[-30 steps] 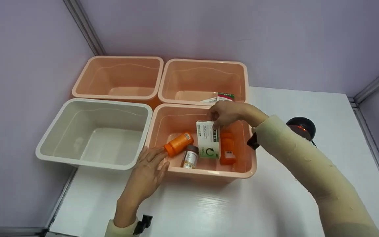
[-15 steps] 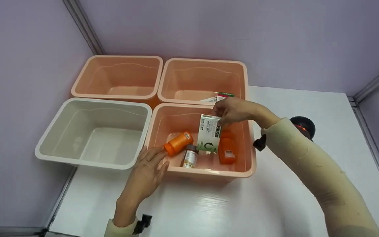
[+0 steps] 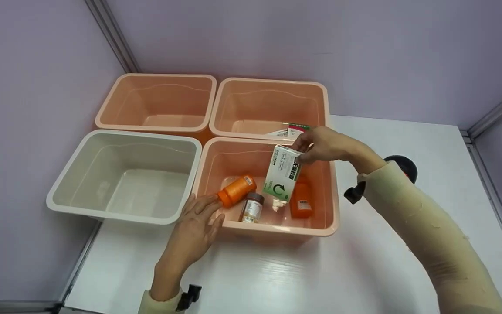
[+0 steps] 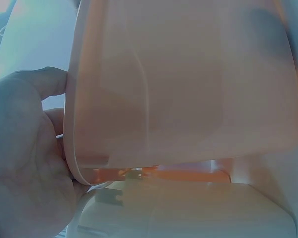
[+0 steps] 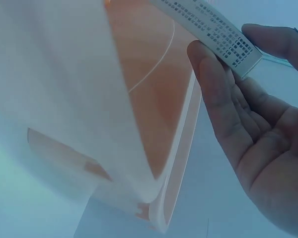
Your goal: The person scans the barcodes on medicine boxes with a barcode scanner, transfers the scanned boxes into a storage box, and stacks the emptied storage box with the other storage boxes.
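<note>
Right hand [image 3: 325, 146] pinches the top corner of a white-and-green cardboard medicine box [image 3: 282, 173], held tilted above the near-right peach plastic bin [image 3: 329, 218]. Left hand [image 3: 194, 231] rests flat, fingers straight, against that bin's front-left corner. Lying inside: an orange plastic bottle [image 3: 235, 190], a small brown bottle with a label [image 3: 252, 207], and a second orange bottle [image 3: 301, 200] partly hidden behind the box. In the far-right peach bin [image 3: 268, 83], a carton [image 3: 294, 129] is mostly cut off by the rim. Wrist views are washed out.
</note>
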The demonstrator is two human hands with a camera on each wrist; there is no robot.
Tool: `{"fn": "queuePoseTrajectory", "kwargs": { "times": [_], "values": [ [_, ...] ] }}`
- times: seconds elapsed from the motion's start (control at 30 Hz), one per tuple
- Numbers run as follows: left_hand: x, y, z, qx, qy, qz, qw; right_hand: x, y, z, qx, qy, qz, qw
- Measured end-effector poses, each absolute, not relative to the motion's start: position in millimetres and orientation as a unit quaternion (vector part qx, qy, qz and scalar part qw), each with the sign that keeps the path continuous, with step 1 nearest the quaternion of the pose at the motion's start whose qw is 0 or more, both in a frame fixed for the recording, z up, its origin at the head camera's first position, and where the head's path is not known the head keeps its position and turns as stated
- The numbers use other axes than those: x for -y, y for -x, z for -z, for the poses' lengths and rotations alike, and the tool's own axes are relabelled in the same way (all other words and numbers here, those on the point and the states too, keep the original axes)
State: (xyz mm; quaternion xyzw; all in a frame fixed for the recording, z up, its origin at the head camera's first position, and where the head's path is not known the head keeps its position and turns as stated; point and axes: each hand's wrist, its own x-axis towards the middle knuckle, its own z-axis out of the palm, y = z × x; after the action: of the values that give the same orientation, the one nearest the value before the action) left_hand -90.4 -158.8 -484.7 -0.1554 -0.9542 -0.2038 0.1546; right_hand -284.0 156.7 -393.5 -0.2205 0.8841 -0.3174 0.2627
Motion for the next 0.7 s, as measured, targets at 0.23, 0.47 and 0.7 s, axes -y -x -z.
{"fn": "queuePoseTrajectory", "kwargs": {
  "times": [0.23, 0.47, 0.7],
  "values": [
    [158, 90, 485, 0.955, 0.148, 0.207, 0.15, -164, 282, 395, -0.864, 0.189, 0.372, 0.282],
    [159, 91, 485, 0.957, 0.148, 0.205, 0.145, -168, 284, 398, -0.85, 0.182, 0.402, 0.288],
    [158, 90, 483, 0.955, 0.15, 0.207, 0.153, -176, 284, 400, -0.845, 0.188, 0.424, 0.267]
  ]
}}
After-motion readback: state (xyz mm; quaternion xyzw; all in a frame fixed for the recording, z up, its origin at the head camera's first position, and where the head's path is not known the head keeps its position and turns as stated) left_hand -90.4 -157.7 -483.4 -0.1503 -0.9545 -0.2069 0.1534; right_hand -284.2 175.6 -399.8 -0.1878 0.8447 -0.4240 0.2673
